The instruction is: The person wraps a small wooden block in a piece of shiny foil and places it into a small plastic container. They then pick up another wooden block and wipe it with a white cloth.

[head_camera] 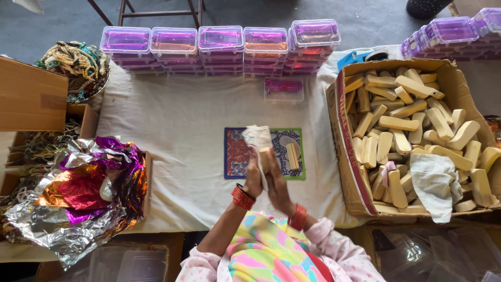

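Observation:
My left hand (253, 176) and my right hand (276, 185) are pressed together around a pale wooden block (264, 158) wrapped in a white cloth (258, 138). Both wrists wear red bangles. The hands hover over a patterned mat (237, 156) on the white table cover, where another wooden block (293, 155) lies. The block between my palms is mostly hidden by cloth and fingers.
A cardboard box (344, 136) at right holds several wooden blocks and a white rag (436, 183). Stacked clear purple-tinted plastic boxes (219, 49) line the far edge. Shiny foil sheets (83, 193) lie at left, beaded ornaments (75, 65) at far left.

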